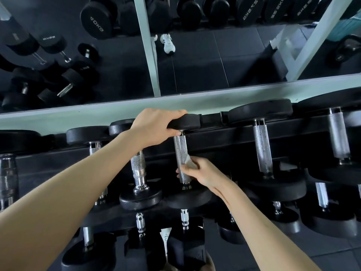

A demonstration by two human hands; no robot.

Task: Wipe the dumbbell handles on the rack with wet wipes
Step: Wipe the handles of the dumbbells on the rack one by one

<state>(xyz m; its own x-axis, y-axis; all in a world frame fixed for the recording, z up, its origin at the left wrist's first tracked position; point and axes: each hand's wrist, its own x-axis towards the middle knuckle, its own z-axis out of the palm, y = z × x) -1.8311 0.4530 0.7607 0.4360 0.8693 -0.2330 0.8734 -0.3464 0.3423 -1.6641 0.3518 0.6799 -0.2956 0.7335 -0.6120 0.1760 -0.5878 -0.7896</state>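
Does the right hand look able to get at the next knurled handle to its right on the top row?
Probably yes: that handle stands bare, with open space between it and the right hand, which holds the wipe.

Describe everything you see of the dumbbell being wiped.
The dumbbell has a knurled silver metal handle and two black, rubbery-looking round heads. It lies on the top tier of the rack, handle running away from the viewer. The left hand grips its far head; the right hand presses a white wipe against the handle.
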